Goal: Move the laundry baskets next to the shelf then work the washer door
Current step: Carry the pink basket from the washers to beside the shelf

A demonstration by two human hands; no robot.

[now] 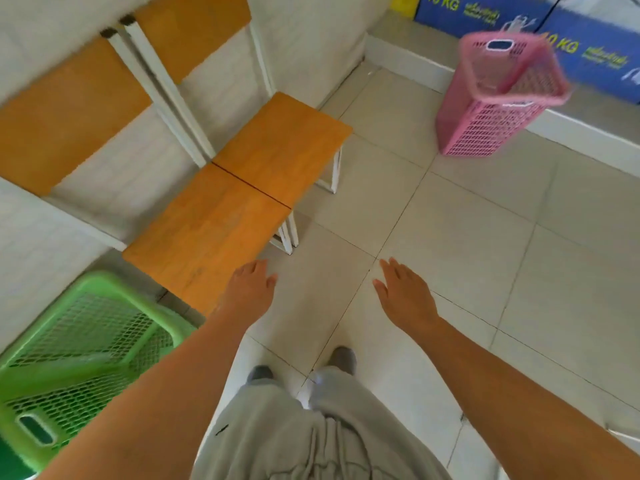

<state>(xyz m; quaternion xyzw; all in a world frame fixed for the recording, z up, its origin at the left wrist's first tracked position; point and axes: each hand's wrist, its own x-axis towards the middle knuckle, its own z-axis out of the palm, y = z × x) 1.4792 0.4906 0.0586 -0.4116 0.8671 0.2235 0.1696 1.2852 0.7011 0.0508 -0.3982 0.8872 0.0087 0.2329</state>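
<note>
A green mesh laundry basket (pixel 79 358) stands on the floor at the lower left, beside the end of a wooden shelf (pixel 207 230) with white metal legs. A pink mesh laundry basket (pixel 495 98) stands upright at the upper right, against a raised step. My left hand (pixel 249 289) hangs over the floor just right of the shelf's near corner, fingers apart and holding nothing. My right hand (pixel 405 292) is out over the tiles, fingers spread, also holding nothing. Neither hand touches a basket. No washer door is visible.
Blue panels marked "10 KG" (pixel 485 15) run along the top right above the white step (pixel 408 57). Upper shelf boards (pixel 69 112) rise at the left. Pale floor tiles (pixel 467 244) lie between me and the pink basket. My feet and grey trousers are below.
</note>
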